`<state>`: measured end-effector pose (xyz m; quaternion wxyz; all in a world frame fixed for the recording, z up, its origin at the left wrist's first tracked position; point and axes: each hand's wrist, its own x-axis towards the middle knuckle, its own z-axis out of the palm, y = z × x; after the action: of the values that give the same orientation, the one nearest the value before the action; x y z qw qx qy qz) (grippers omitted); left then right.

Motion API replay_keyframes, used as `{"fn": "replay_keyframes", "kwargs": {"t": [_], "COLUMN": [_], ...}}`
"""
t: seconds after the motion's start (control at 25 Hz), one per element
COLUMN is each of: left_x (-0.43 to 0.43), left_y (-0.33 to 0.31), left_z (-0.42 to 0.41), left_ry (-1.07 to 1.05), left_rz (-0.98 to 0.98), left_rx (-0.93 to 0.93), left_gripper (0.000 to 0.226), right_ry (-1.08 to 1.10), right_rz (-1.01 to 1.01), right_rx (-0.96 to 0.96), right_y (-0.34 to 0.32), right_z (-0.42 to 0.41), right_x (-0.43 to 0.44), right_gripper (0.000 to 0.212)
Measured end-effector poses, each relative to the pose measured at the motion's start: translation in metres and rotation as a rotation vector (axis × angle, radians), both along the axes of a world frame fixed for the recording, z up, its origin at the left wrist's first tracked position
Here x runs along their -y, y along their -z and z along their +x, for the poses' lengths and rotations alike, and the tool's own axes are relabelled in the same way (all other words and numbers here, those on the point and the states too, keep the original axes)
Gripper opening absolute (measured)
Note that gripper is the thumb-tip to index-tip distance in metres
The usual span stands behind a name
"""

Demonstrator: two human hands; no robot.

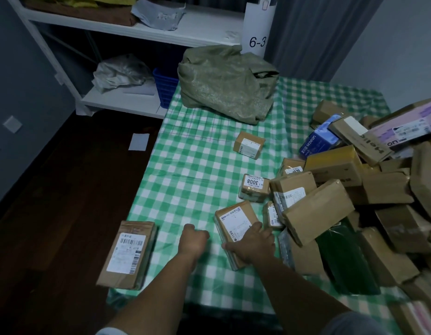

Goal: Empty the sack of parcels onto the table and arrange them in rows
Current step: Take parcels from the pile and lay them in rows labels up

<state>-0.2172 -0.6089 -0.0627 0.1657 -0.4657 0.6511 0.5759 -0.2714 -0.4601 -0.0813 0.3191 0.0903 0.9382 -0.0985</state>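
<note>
A crumpled green sack lies at the far end of the table with the green checked cloth. A heap of brown cardboard parcels covers the right side. My right hand grips a flat labelled parcel near the front. My left hand hovers beside it with fingers curled and nothing in it. A long brown parcel lies at the table's front left corner, overhanging the edge. Two small parcels lie apart mid-table: one marked 3008, another further back.
A white shelf unit with bags and a blue basket stands behind the table on the left. Dark floor lies to the left, with a white paper on it. A blue box and a dark green packet sit in the heap.
</note>
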Motion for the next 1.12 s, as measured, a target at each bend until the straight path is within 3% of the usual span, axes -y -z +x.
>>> {"fn": "replay_keyframes", "kwargs": {"t": [0.16,0.4,0.64,0.72,0.84,1.12], "left_x": [-0.001,0.015,0.053,0.064,0.075,0.097], "left_y": [0.002,-0.009,-0.028,-0.029,-0.032,-0.042], "left_z": [0.004,0.016,0.018,0.025,0.038,0.056], "left_ry": [-0.015,-0.016,-0.036,-0.05,-0.086,-0.059], "left_rz": [-0.017,-0.035,-0.044,0.048,0.245,0.38], "left_rx": [0.01,-0.014,-0.147,-0.144,-0.144,-0.165], "left_gripper": [0.066,0.062,0.066,0.062,0.034,0.018], "right_ry": [-0.089,-0.295,-0.786,-0.925,-1.047,-1.076], "right_rz": [0.092,0.144,-0.007,-0.054,-0.113,-0.174], "right_rx": [-0.001,-0.12,-0.122,-0.135,-0.147,-0.199], "right_y": [0.006,-0.014,-0.045,-0.056,-0.073,-0.101], "right_z": [0.007,0.013,-0.001,0.003,0.01,0.022], "right_x": [-0.001,0.009,0.015,0.024,0.043,0.054], "right_gripper": [0.144,0.13,0.129,0.127,0.125,0.114]}}
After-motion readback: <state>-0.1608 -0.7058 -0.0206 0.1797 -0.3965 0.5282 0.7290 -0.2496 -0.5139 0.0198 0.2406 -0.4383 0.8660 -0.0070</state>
